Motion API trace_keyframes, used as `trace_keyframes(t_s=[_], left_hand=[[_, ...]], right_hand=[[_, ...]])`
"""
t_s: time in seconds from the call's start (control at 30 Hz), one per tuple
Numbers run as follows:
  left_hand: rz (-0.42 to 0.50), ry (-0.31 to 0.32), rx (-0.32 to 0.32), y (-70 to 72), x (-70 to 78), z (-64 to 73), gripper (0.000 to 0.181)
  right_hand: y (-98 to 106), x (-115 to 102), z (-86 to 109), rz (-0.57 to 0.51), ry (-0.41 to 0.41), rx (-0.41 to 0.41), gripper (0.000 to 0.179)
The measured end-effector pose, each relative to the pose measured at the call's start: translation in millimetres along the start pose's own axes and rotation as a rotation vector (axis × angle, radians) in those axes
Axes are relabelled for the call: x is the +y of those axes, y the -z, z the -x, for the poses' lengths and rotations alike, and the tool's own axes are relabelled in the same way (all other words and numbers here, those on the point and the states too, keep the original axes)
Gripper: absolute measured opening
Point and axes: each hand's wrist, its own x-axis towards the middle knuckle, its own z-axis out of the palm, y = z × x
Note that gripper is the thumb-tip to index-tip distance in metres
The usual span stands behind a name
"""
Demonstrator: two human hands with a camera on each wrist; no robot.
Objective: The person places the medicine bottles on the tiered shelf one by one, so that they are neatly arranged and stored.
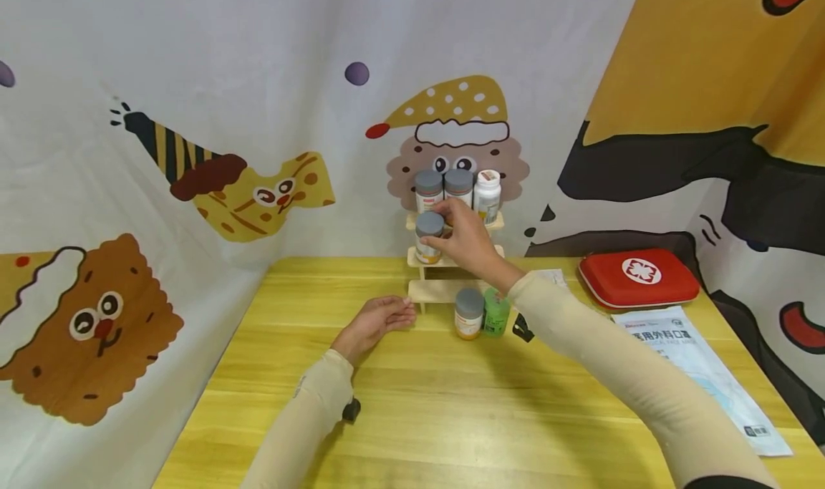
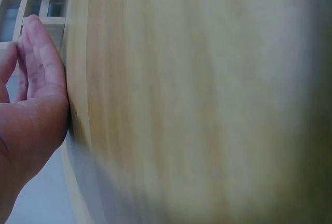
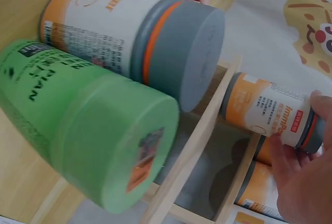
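My right hand pinches a grey-lidded pill bottle around its lid, upright at the left end of the middle tier of a wooden step rack. In the right wrist view this bottle shows an orange and white label, its base at the tier. My left hand lies on the table with relaxed fingers, fingertips right at the left end of the rack's lowest tier. In the left wrist view the left hand holds nothing.
Two grey-lidded bottles and a white bottle stand on the top tier. Before the rack stand another grey-lidded bottle and a green bottle. To the right lie a red first-aid case and a face mask packet.
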Motion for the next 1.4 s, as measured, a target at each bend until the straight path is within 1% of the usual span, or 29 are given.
trace_keyframes(t_s=[0.1,0.2,0.33,0.53,0.8,1.0,1.2,1.4], left_hand=[[0.002,-0.005,0.008,-0.8,-1.7,-1.1,0.022],[-0.002,-0.012,0.016,-1.2,-3.1,-1.3,0.021],[-0.012,-0.021,0.025,-1.3,-4.0,-0.6,0.021],[-0.010,-0.023,0.027,-2.6,-3.1,-0.5,0.023],[-0.022,-0.016,0.055,-3.6,-3.1,1.0,0.025],[-0.032,-0.023,0.048,-4.4,-2.8,1.4,0.025],[-0.029,-0.027,0.047,-4.8,-2.6,1.7,0.025],[-0.040,-0.040,0.050,-4.7,-4.1,1.4,0.027]], right_hand=[[-0.7,-0.7,-0.2,0.030,-0.023,0.019,0.061],[-0.7,-1.5,-0.8,0.056,-0.045,0.021,0.061],[-1.1,-3.1,-2.5,0.063,-0.060,0.015,0.062],[-3.2,-6.1,-4.7,0.074,-0.078,0.031,0.061],[-10.8,-5.4,-4.0,0.094,-0.075,0.067,0.061],[-11.8,-4.9,-3.1,0.127,-0.058,0.083,0.062],[-9.3,-5.3,0.8,0.117,-0.053,0.075,0.062],[-2.8,0.1,7.8,0.113,-0.064,0.053,0.060]])
